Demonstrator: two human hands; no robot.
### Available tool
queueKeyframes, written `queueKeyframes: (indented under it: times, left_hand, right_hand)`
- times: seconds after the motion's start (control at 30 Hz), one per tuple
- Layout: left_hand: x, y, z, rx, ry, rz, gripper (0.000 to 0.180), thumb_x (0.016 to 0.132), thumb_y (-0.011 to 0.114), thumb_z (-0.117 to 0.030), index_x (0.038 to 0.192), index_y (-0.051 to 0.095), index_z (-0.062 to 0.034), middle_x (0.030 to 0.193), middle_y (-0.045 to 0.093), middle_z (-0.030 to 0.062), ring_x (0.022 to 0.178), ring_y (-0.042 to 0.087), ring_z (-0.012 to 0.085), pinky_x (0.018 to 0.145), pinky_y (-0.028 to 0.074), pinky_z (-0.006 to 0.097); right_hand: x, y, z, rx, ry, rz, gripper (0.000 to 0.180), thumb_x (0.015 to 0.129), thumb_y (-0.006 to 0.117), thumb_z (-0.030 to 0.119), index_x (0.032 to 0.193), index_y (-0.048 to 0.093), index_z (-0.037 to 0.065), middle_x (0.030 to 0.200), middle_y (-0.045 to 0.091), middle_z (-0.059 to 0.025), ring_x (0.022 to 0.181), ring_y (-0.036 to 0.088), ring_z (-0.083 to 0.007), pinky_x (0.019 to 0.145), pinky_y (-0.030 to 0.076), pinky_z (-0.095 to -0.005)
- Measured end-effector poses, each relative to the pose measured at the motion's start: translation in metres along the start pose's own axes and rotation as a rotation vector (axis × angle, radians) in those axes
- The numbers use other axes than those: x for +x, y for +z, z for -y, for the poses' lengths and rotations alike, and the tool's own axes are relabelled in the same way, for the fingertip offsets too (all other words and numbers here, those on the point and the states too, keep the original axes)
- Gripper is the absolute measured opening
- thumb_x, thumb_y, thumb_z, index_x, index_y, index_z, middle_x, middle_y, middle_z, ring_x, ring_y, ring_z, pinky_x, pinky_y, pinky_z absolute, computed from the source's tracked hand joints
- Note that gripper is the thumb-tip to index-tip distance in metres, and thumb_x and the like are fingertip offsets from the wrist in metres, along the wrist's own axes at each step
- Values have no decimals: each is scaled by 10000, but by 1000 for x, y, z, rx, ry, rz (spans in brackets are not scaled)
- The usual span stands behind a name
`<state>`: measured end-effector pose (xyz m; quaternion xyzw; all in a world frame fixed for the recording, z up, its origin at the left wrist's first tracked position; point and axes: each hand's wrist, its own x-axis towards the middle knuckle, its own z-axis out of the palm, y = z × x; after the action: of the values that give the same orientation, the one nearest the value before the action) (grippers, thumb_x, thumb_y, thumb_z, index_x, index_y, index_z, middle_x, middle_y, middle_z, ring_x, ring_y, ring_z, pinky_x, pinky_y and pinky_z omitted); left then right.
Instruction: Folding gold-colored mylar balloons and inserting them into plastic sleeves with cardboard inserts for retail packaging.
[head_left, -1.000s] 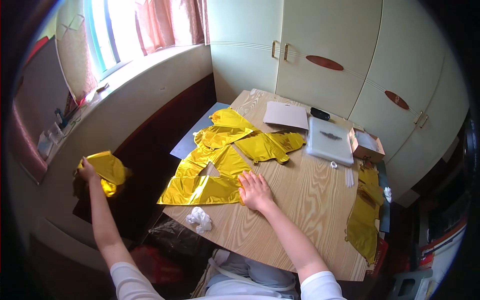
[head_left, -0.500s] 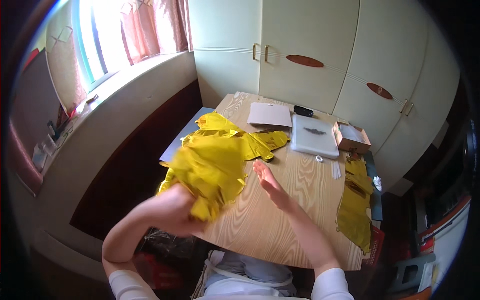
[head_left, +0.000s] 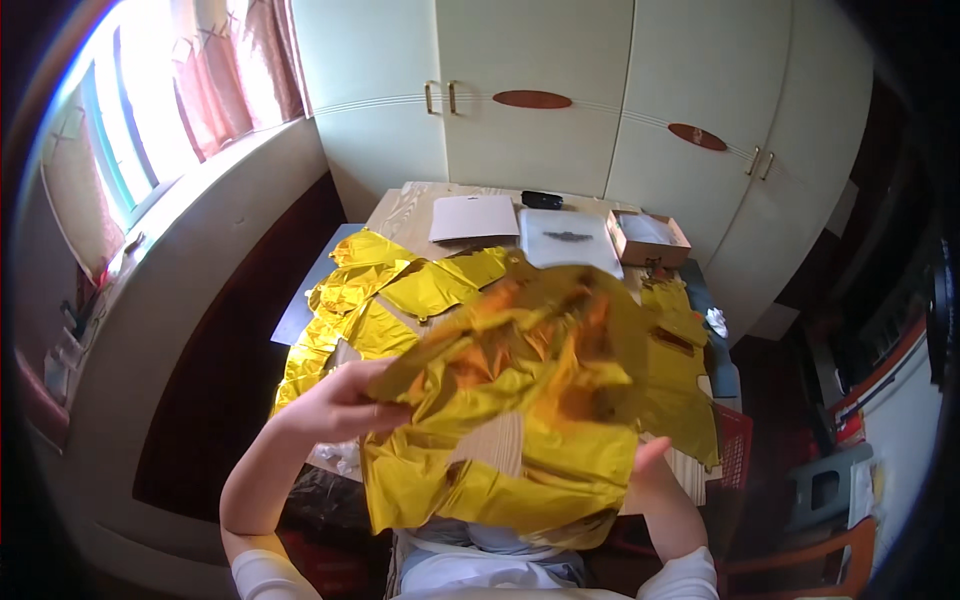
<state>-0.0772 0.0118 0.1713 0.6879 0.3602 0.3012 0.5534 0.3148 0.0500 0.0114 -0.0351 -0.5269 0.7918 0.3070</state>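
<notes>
A deflated yellow foil balloon (head_left: 575, 460) is spread out in front of me above the table, with an opening in it through which wood grain shows. My left hand (head_left: 345, 402) grips its left edge between thumb and fingers. At the opposite edge is my right hand (head_left: 655, 475), thumb raised; the foil covers its fingers, so their hold cannot be made out. More flat yellow foil pieces (head_left: 365, 265) lie crumpled on the table's left side. Another yellow foil piece (head_left: 685, 395) hangs along the right edge, partly behind the held one.
On the wooden table (head_left: 405, 205), toward the back, lie a pale flat board (head_left: 473, 218), a black case (head_left: 542, 200), a translucent flat box (head_left: 565, 235) and an open carton (head_left: 648, 240). Cabinets (head_left: 540, 50) stand behind; a red basket (head_left: 735, 440) is at the right.
The bunched foil balloon in my left hand has been opened out and moved right, toward my body. My right hand has moved down and right to its edge. The view has turned right.
</notes>
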Motion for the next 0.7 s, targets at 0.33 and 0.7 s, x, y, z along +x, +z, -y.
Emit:
queueKeyframes:
  times: [0.33,0.7]
  left_hand:
    - [81,8,117,-153,-454,-323,201,900,649,-234,968,615,-48,722,569,-12,456,432,39,393,313,215]
    - [97,19,173,1070,-10,-335,566,813,718,-327,1272,495,-82,1362,485,178,1278,454,343,1034,397,460]
  right_hand:
    - [-30,-22,-11,-448,268,-748,323,888,643,-10,1201,564,-16,1052,680,-39,851,635,-92,740,515,-241]
    - [-4,-51,-7,-1777,494,-829,466,801,735,275,1185,560,76,1099,645,-165,966,648,-336,747,542,-439]
